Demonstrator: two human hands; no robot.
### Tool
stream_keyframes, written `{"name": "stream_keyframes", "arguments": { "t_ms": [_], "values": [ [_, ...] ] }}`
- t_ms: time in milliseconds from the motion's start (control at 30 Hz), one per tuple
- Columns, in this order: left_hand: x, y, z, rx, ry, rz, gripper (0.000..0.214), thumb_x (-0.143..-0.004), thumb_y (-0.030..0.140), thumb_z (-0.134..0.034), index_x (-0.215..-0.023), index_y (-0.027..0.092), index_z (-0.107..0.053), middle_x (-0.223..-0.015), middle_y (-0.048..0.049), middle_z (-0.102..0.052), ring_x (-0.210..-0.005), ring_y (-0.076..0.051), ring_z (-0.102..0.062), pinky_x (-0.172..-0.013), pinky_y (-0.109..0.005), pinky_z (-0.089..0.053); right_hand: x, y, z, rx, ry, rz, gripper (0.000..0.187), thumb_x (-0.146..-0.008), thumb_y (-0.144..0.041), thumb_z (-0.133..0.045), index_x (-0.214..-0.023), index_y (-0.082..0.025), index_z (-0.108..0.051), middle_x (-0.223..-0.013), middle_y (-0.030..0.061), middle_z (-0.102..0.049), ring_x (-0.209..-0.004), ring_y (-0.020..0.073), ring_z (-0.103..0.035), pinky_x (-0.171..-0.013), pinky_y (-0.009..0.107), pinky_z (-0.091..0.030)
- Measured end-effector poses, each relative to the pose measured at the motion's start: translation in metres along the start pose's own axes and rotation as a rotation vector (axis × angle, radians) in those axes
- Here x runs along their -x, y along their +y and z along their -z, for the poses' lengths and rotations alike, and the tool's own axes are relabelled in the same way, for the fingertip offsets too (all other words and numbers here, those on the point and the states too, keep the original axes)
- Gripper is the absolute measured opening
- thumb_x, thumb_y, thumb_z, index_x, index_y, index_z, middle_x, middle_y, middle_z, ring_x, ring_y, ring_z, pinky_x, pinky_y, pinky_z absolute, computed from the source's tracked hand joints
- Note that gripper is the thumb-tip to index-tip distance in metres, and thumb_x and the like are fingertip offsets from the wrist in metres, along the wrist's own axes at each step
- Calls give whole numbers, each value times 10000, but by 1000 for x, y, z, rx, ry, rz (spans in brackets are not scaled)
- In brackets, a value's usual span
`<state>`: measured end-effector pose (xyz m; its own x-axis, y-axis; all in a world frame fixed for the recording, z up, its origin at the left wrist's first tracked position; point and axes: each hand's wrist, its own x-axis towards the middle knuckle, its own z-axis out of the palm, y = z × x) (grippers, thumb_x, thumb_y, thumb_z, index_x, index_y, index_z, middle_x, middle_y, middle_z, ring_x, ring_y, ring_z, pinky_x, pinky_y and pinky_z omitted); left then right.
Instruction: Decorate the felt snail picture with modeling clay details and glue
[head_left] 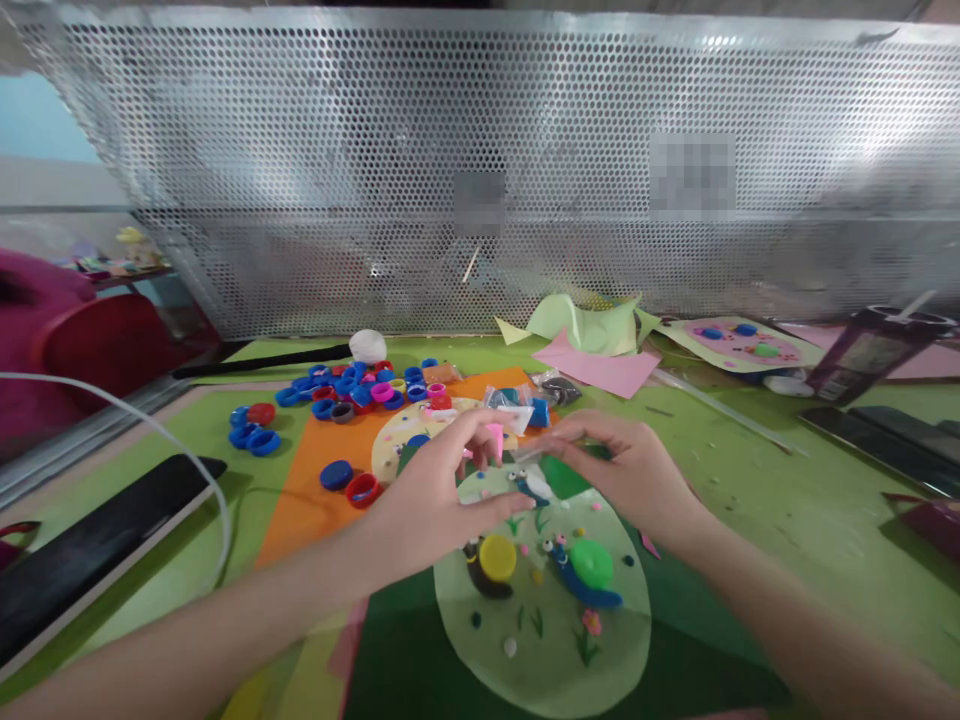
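Note:
My left hand (439,490) and my right hand (626,465) meet above a pale green paper oval (540,640). The left fingers pinch a small pink piece (495,440). The right fingers are pressed together on a thin clear strip (536,452). On the oval sit a clay snail with a yellow cap shell (496,560), a blue snail with a green cap shell (589,570), a small blue and white clay figure (534,485) and small clay flowers. The oval lies on a dark green sheet (420,670).
A heap of blue, red and pink bottle caps (352,390) lies on an orange sheet (300,500). White clay lump (367,346), pink and green paper (592,350), another decorated paper (739,345), a dark cup (862,355), a phone (90,540) with white cable. Perforated metal screen (480,170) behind.

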<state>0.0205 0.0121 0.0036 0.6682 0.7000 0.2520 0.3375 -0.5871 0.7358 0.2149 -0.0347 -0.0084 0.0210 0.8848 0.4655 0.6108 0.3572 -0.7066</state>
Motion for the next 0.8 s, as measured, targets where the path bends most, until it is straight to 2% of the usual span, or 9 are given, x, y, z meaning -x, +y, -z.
{"name": "stream_keyframes", "arguments": {
  "t_ms": [67,133,233,300,433,500,567,633,800],
  "values": [
    [3,1,0,75,-30,49,464,-786,284,-638,-1214,273,-458,-930,-5,-551,-802,-171,-525,-708,-302,-438,-4,7,8,59,56,-36,208,-837,-333,-527,-750,-209,-671,-783,17,-713,-742,176,-653,-668,278,-503],
    [7,2,-2,137,-46,85,458,-789,260,-623,-1218,278,-464,-927,-9,-567,-812,-176,-538,-735,-320,-444,-9,17,16,137,100,-70,255,-845,-378,-508,-751,-198,-662,-742,26,-700,-657,179,-632,-582,276,-483],
    [14,2,-5,180,-18,109,418,-786,247,-616,-1188,262,-502,-868,-1,-598,-762,-163,-551,-721,-314,-460,-14,33,24,269,82,-98,278,-840,-395,-505,-706,-194,-643,-596,6,-641,-495,157,-558,-457,258,-410],
    [18,1,-7,163,12,106,358,-794,246,-607,-1145,263,-540,-823,9,-621,-725,-153,-553,-695,-302,-467,-16,45,26,349,49,-104,244,-837,-346,-502,-691,-197,-630,-563,-4,-621,-473,153,-549,-452,255,-403],
    [29,-2,-7,115,57,126,322,-804,247,-597,-1121,295,-568,-791,25,-651,-714,-152,-585,-672,-289,-469,-17,66,23,504,46,-100,174,-819,-279,-514,-876,-171,-638,-789,75,-688,-681,224,-644,-602,325,-478],
    [34,-3,-6,108,80,150,356,-800,254,-603,-1150,308,-560,-805,23,-661,-725,-158,-605,-663,-286,-471,-16,70,19,589,90,-84,285,-817,-311,-525,-1035,-142,-598,-983,151,-664,-870,303,-632,-707,420,-473],
    [38,-3,-6,114,92,179,372,-805,276,-602,-1172,320,-554,-837,18,-681,-757,-168,-625,-682,-296,-477,-14,69,15,658,130,-43,351,-833,-332,-508,-1125,-143,-549,-1130,185,-605,-1009,360,-570,-790,508,-426],
    [42,-4,-5,141,90,214,373,-813,303,-600,-1182,322,-554,-857,13,-704,-802,-184,-641,-712,-312,-483,-11,62,11,697,141,17,323,-860,-324,-471,-1134,-165,-536,-1180,172,-583,-1055,365,-538,-839,545,-379],
    [49,-12,-5,224,103,242,380,-786,287,-639,-1160,310,-579,-809,15,-718,-825,-195,-647,-723,-311,-490,0,35,0,706,79,167,263,-896,-292,-430,-1118,-194,-532,-1168,126,-605,-1062,313,-543,-876,525,-350]
  ]
}}
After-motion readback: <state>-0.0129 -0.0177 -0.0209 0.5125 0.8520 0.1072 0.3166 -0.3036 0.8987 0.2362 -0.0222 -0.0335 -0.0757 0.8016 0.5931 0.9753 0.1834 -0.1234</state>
